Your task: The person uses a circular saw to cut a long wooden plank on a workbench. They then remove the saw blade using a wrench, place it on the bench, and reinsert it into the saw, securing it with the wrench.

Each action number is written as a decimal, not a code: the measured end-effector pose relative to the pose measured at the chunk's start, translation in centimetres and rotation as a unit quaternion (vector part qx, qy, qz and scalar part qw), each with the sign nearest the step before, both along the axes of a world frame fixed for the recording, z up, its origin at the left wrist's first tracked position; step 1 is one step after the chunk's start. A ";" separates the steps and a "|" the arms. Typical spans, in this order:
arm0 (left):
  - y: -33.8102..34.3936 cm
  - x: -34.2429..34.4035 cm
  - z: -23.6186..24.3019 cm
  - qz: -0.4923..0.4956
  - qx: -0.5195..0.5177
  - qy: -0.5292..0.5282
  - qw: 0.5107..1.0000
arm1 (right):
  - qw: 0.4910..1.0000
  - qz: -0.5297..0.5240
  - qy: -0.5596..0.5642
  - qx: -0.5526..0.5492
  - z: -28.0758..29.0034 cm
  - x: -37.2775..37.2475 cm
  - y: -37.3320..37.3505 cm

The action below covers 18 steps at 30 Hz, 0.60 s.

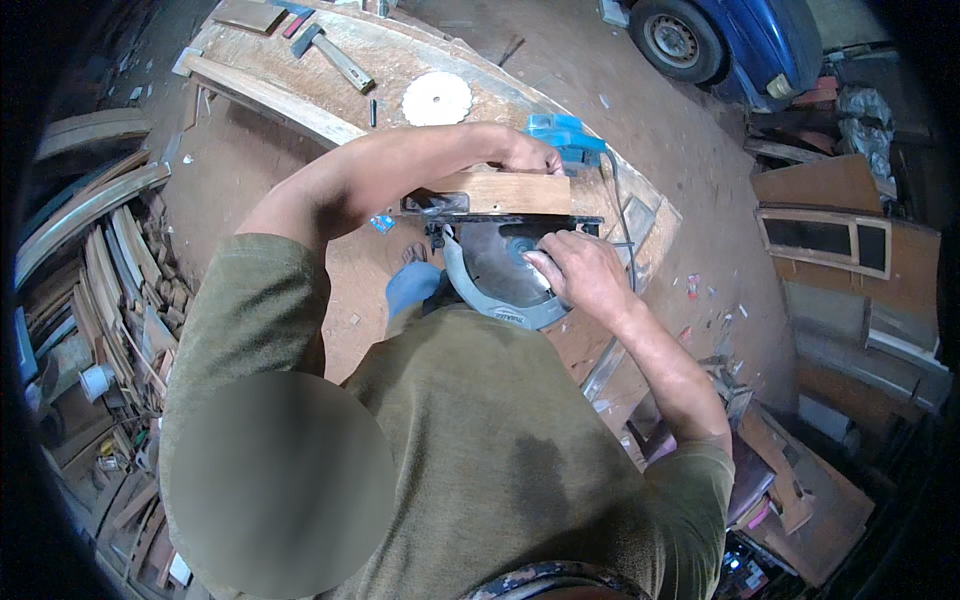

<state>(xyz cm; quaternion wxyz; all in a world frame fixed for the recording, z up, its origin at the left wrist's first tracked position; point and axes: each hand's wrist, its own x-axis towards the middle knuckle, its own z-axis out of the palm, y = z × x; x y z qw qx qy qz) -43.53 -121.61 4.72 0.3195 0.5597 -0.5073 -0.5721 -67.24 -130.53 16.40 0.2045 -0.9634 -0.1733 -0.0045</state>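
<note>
A circular saw (461,270) with a blue motor housing (565,135) is tipped so its round blade (492,258) and grey guard face me. Along its dark base plate (520,219) lies a light wooden block (520,192). My left hand (528,153) reaches over the far side of the block, closed beside the motor housing; part of its grip is hidden. At the blade's hub, my right hand (585,268) is closed with bent fingers, the thumb lying against the blade. A power cord (618,200) runs down from the housing on the right.
On the workbench (400,40) beyond lie a toothed disc (437,99), a hammer (340,60) and a small black stick (373,113). Scrap wood (120,280) is piled at left. A blue vehicle (740,45) stands far right, with wooden panels (850,240) nearer.
</note>
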 end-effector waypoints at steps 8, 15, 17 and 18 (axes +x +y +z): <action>0.3 0.8 -4.4 0.016 0.001 0.090 0.996 | 0.995 -0.095 -0.018 -0.001 -1.4 -1.6 2.0; 0.7 0.2 -3.2 0.012 0.003 0.115 0.993 | 0.985 -0.168 -0.035 -0.002 -1.5 -2.9 3.7; 0.8 0.2 -3.3 0.013 -0.005 0.128 0.992 | 0.980 -0.194 -0.034 0.007 -1.8 -3.3 4.2; 0.8 0.0 -3.2 0.013 -0.008 0.134 0.991 | 0.977 -0.209 -0.033 0.012 -1.9 -3.4 4.4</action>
